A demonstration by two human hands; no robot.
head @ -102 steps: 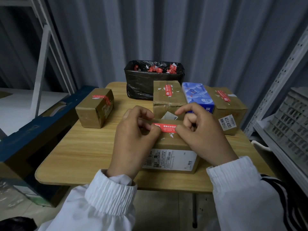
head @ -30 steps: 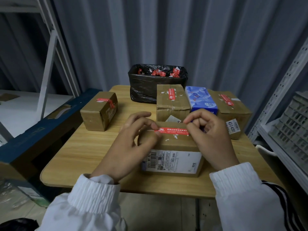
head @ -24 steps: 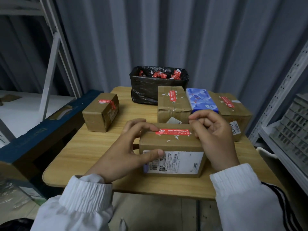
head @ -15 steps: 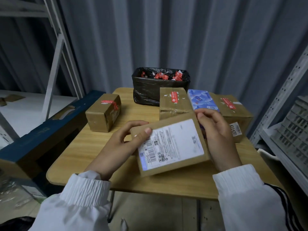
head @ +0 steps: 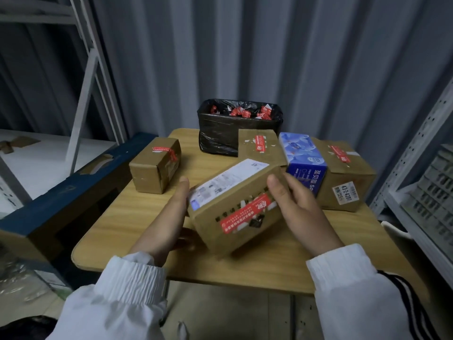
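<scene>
A brown cardboard parcel (head: 232,207) is held tilted above the wooden table (head: 137,217). Its white shipping label faces up and away, and a red sticker strip on its near face points toward me. My left hand (head: 169,217) holds its left end, thumb up along the edge and fingers underneath. My right hand (head: 301,212) grips its right end, thumb on the near face and fingers hidden behind the parcel.
A small taped box (head: 154,165) sits at the table's left. At the back stand a black-lined bin (head: 220,133) of red scraps, a taped carton (head: 259,146), a blue tissue box (head: 306,160) and another carton (head: 348,177). Metal shelving (head: 421,168) flanks the right.
Both hands stopped pressing the red sticker, lifted the parcel off the table and rolled it over. The shipping label turned upward and the sticker side now faces me.
</scene>
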